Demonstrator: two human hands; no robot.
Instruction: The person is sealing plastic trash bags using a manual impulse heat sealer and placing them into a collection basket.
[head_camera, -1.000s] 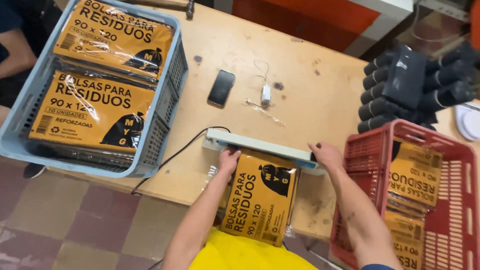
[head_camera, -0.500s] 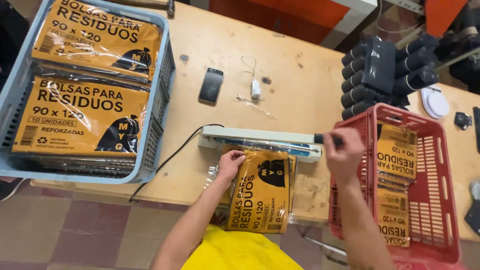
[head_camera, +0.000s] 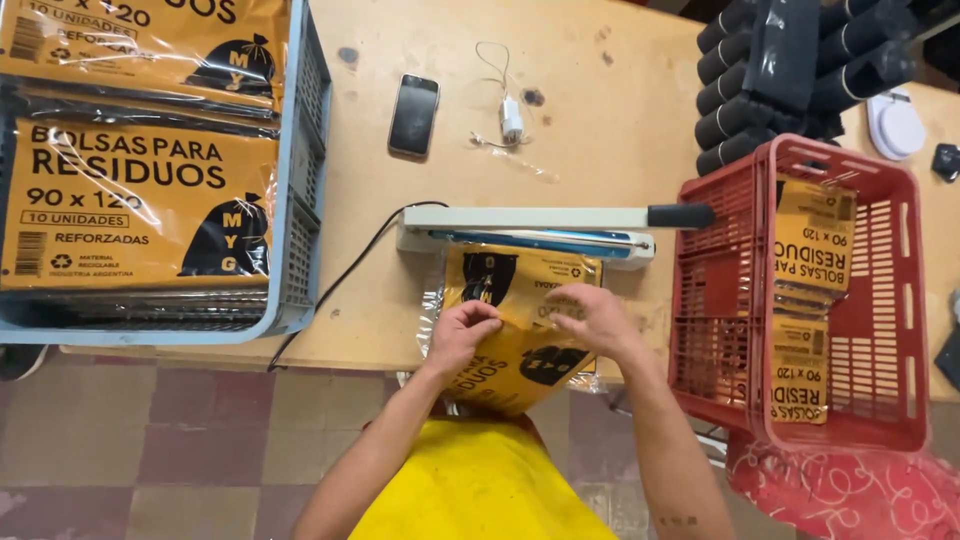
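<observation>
A yellow packet of bags in clear wrap (head_camera: 520, 350) lies at the table's near edge, its far end under the arm of a white heat sealer (head_camera: 530, 228). My left hand (head_camera: 462, 335) grips the packet's left side. My right hand (head_camera: 592, 318) rests on its right side, fingers pinching the wrap. The sealer's arm with the black handle (head_camera: 680, 215) is raised a little over its base.
A blue crate (head_camera: 298, 240) at the left holds stacked yellow packets. A red crate (head_camera: 880, 300) at the right holds more. Black rolls (head_camera: 770, 90) lie at the back right. A phone (head_camera: 414, 114) and a charger (head_camera: 511, 120) lie behind the sealer.
My right hand has left the sealer's handle and come down onto the packet beside my left hand. The sealer's arm has lifted. The view has moved closer.
</observation>
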